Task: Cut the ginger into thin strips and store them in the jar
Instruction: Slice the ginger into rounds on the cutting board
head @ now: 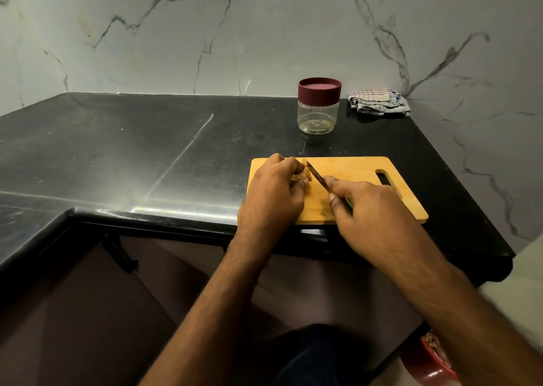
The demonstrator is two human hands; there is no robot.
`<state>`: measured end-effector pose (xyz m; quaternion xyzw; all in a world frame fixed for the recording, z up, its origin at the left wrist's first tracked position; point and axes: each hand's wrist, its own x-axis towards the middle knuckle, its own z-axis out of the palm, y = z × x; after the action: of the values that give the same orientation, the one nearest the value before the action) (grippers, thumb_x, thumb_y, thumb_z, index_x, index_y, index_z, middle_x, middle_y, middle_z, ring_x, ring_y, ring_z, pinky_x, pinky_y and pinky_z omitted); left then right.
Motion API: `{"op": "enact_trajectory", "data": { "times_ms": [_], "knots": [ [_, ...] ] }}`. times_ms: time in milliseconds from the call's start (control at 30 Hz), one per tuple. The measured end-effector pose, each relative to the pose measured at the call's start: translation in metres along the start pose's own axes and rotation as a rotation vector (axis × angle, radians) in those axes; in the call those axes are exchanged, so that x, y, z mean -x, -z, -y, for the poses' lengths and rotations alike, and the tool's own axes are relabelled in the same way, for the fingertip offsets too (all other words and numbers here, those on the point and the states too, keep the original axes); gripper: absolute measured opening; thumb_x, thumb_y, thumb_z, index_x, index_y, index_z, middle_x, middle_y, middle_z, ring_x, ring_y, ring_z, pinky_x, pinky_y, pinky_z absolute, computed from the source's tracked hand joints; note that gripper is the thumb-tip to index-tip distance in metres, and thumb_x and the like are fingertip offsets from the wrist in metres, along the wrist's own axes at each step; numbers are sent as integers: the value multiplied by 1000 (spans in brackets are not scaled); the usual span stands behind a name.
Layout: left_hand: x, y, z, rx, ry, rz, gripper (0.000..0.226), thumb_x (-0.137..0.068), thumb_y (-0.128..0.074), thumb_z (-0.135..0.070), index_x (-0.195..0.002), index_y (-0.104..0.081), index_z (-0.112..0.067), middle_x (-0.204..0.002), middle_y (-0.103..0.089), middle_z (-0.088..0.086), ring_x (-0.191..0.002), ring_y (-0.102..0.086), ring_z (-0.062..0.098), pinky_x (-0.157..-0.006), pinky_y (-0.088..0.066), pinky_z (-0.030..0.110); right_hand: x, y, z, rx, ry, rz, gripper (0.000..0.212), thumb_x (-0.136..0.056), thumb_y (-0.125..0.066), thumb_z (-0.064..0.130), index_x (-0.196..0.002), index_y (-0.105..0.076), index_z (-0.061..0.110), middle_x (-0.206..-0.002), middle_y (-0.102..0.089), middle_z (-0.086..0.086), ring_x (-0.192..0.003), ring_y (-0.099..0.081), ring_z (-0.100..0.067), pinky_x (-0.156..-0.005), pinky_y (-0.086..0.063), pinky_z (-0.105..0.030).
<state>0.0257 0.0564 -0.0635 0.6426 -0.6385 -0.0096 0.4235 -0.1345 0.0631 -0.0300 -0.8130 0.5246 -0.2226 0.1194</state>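
Observation:
A wooden cutting board (361,171) lies near the front edge of the black counter. On its left part my left hand (274,194) curls over a piece of ginger (302,176), mostly hidden under the fingers. My right hand (370,212) grips a knife (316,177) by its green handle, forefinger along the blade. The blade's tip lies against the ginger's right side. A clear jar (318,115) with a maroon lid on stands empty behind the board.
A folded striped cloth (379,102) lies at the back right corner by the marble wall. The black counter (132,150) runs wide to the left. A red container (429,359) sits on the floor at lower right.

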Motion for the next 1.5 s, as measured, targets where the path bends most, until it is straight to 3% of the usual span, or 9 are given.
{"op": "enact_trajectory", "data": {
  "times_ms": [100, 500, 633, 800, 1000, 1133, 1300, 1500],
  "knots": [
    [0, 0, -1, -2, 4, 6, 18, -94, -67, -21, -110, -69, -14, -105, -61, -2, -92, -58, 10, -80, -52, 26, 0, 0, 0, -3, 1, 4, 42, -100, -42, 36, -142, -39, 39, -100, -59, 10, -73, -41, -4, -60, -36, -13],
    [0, -1, 0, -5, -1, 10, 19, -94, -67, -19, -112, -69, -15, -106, -61, -3, -93, -58, 10, -82, -53, 28, 2, -2, 1, 2, 17, -9, 43, -100, -42, 36, -143, -38, 38, -117, -63, 7, -85, -45, -3, -75, -46, -21],
    [0, -2, 1, -8, -11, 3, 19, -93, -67, -19, -112, -70, -15, -106, -62, -2, -93, -59, 12, -83, -54, 33, -3, -2, 1, 17, 18, 23, 42, -100, -41, 36, -142, -38, 39, -103, -61, 6, -80, -47, -5, -56, -35, -14],
    [-1, -1, 2, 17, -3, 9, 18, -93, -68, -15, -110, -73, -13, -106, -64, 0, -93, -61, 13, -84, -54, 34, -13, 0, 3, 64, -10, 48, 41, -100, -41, 35, -141, -41, 41, -110, -62, 1, -77, -50, -8, -57, -41, -20],
    [-3, 0, 1, 41, 35, 18, 10, -92, -69, -12, -100, -73, -16, -100, -62, -4, -87, -57, 7, -76, -45, 18, -30, -2, 13, 111, -28, 92, 40, -101, -42, 31, -139, -43, 41, -111, -62, -2, -78, -50, -11, -61, -43, -24],
    [-2, -1, 2, 51, 43, 9, 12, -91, -69, -14, -101, -73, -19, -98, -61, -4, -87, -57, 8, -76, -47, 22, -28, -3, 10, 71, -16, 77, 39, -100, -43, 33, -138, -44, 42, -107, -62, 1, -74, -49, -8, -54, -39, -19],
    [-2, -3, 3, 65, 39, -1, 12, -90, -70, -14, -101, -73, -18, -97, -61, -4, -86, -57, 10, -77, -51, 31, -22, 0, 8, 50, -17, 59, 40, -100, -42, 35, -140, -41, 42, -110, -60, 5, -76, -45, -5, -57, -37, -19],
    [-3, -2, 3, 89, 40, -1, 15, -89, -72, -14, -102, -73, -19, -97, -63, -5, -87, -59, 9, -77, -52, 29, -17, 11, 10, 65, -47, 112, 40, -101, -42, 35, -141, -41, 40, -126, -58, 3, -113, -48, -15, -74, -37, -22]
  ]
}}
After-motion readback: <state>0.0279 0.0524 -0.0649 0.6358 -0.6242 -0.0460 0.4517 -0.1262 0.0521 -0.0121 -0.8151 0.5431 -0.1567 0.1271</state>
